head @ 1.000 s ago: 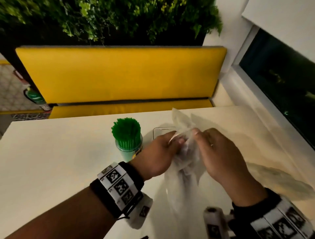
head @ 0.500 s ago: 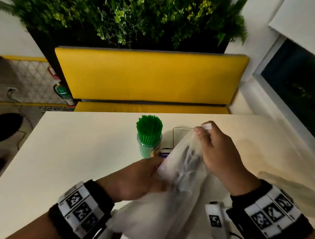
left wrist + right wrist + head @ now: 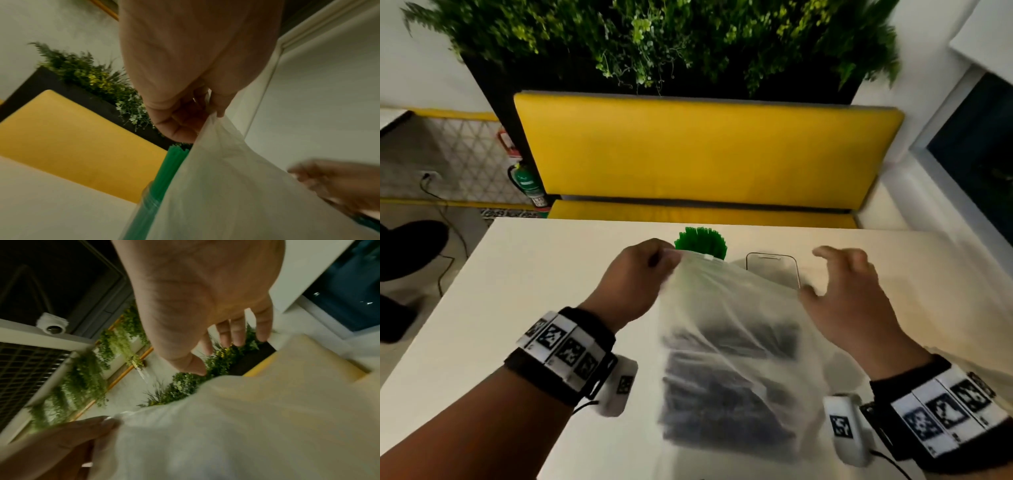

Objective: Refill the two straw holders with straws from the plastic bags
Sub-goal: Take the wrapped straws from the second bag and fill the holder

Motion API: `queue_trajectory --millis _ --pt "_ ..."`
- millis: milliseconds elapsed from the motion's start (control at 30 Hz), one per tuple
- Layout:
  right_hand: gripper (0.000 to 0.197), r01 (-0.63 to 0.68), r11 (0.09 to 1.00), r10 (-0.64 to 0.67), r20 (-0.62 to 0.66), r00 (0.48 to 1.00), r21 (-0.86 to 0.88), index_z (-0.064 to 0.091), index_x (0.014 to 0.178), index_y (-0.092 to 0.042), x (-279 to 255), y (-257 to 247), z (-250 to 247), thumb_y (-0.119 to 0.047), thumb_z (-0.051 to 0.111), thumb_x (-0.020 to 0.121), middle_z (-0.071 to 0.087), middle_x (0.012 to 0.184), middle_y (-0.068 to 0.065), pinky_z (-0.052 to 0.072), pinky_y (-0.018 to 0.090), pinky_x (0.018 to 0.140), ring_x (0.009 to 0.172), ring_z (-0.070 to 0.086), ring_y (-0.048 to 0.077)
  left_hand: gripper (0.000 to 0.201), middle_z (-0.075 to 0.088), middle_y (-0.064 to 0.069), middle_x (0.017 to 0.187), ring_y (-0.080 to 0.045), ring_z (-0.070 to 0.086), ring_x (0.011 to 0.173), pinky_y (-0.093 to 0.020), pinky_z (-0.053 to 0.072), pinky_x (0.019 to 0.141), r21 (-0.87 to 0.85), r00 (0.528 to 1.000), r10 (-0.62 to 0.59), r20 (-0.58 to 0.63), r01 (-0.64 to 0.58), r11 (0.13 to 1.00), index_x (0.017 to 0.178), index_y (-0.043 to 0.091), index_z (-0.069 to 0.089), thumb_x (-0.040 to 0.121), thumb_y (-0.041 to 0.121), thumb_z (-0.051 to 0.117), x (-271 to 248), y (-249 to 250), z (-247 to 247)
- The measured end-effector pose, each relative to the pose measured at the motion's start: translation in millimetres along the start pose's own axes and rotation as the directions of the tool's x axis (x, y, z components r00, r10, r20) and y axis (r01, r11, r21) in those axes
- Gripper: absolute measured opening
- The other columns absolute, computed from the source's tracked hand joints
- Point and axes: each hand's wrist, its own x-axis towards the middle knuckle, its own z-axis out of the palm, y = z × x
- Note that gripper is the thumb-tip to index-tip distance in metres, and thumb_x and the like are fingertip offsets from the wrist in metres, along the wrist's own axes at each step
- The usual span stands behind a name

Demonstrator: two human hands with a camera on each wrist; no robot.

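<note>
A cloudy plastic bag (image 3: pixel 726 346) with dark straws inside hangs in front of me over the white table (image 3: pixel 527 308). My left hand (image 3: pixel 643 274) pinches the bag's top left corner, also seen in the left wrist view (image 3: pixel 197 116). My right hand (image 3: pixel 839 284) hovers open by the bag's right edge, fingers spread and holding nothing (image 3: pixel 232 340). Behind the bag stands a straw holder (image 3: pixel 701 242) packed with green straws (image 3: pixel 170 164); its lower part is hidden by the bag.
A phone (image 3: pixel 772 265) lies flat on the table right of the holder. A yellow bench (image 3: pixel 705 150) and a planter of greenery (image 3: pixel 671 41) stand beyond the far edge. More plastic (image 3: pixel 976 370) lies at the right.
My left hand moved up from low on the bag and now pinches its top corner. My right hand let go of the top and opened. The bag now hangs spread out.
</note>
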Motion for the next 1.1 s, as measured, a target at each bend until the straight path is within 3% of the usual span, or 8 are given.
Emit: queue_trajectory --millis 100,233,333,433,533,700,900,1100 --pt "0.037 0.322 0.945 -0.322 -0.019 0.947 0.059 0.058 0.124 -0.029 11 -27 -4 -0.037 0.059 0.088 0.058 0.126 -0.002 0.047 0.041 0.091 0.113 0.054 0.024 0.014 0.068 -0.007 0.075 -0.026 0.063 0.070 -0.039 0.055 0.068 0.053 0.994 0.068 0.091 -0.073 0.996 0.092 0.024 0.067 0.099 0.032 0.058 2 11 15" --pt "0.026 0.360 0.892 -0.404 0.126 0.906 0.274 0.065 0.116 -0.034 23 -62 9 -0.042 0.056 0.094 0.069 0.110 -0.011 0.052 0.034 0.084 0.099 0.062 0.012 0.015 0.068 -0.002 0.075 -0.014 0.061 0.069 -0.028 0.048 0.068 0.089 0.989 0.094 0.118 -0.105 0.991 0.094 0.028 0.069 0.099 0.034 0.057 1 21 25" --pt "0.015 0.301 0.883 -0.370 0.139 0.919 0.360 0.071 0.102 -0.035 29 -63 14 -0.039 0.061 0.091 0.073 0.086 -0.012 0.055 0.037 0.072 0.077 0.065 0.008 0.015 0.071 0.001 0.082 -0.008 0.061 0.072 -0.022 0.048 0.069 0.056 0.984 0.109 0.140 -0.118 0.991 0.094 0.028 0.071 0.099 0.031 0.057 2 22 25" --pt "0.013 0.253 0.887 -0.333 0.156 0.930 0.387 0.075 0.097 -0.032 27 -50 10 -0.038 0.066 0.088 0.075 0.088 -0.014 0.055 0.034 0.077 0.081 0.067 0.004 0.017 0.072 0.007 0.087 0.002 0.060 0.072 -0.021 0.051 0.071 0.015 0.981 0.097 0.169 -0.101 0.995 0.091 0.032 0.071 0.099 0.027 0.057 5 15 17" --pt "0.010 0.234 0.914 -0.298 0.157 0.941 0.332 0.077 0.092 -0.032 22 -25 2 -0.036 0.071 0.085 0.075 0.089 -0.014 0.054 0.030 0.078 0.081 0.066 0.001 0.020 0.070 0.004 0.082 -0.001 0.063 0.071 -0.032 0.056 0.071 -0.060 0.995 -0.002 0.104 0.008 0.998 0.092 0.024 0.073 0.101 0.025 0.055 9 1 3" --pt "0.001 0.112 0.972 -0.164 0.254 0.953 0.208 0.076 0.080 -0.039 20 24 -18 -0.038 0.076 0.080 0.073 0.079 -0.022 0.051 0.027 0.074 0.077 0.064 -0.006 0.020 0.068 0.012 0.075 -0.006 0.066 0.072 -0.033 0.058 0.066 -0.158 0.993 -0.119 0.004 0.118 0.980 0.088 0.027 0.072 0.100 0.026 0.056 18 -19 -11" --pt "0.010 -0.043 0.995 -0.013 0.547 0.837 0.090 0.077 0.068 -0.035 24 46 -42 -0.031 0.083 0.073 0.072 0.070 -0.021 0.047 0.024 0.075 0.076 0.065 0.001 0.020 0.069 -0.006 0.085 -0.019 0.068 0.079 -0.034 0.061 0.065 -0.209 0.989 -0.147 0.007 0.146 0.967 0.092 0.024 0.072 0.101 0.024 0.054 21 -20 -5" --pt "0.004 -0.005 1.000 -0.003 0.638 0.770 0.011 0.076 0.076 -0.039 26 40 -54 -0.040 0.080 0.075 0.072 0.076 -0.022 0.046 0.025 0.075 0.084 0.066 0.006 0.021 0.065 -0.003 0.080 -0.018 0.065 0.078 -0.041 0.062 0.070 -0.231 0.991 -0.129 0.021 0.131 0.964 0.093 0.020 0.070 0.103 0.024 0.052 17 -12 -1"
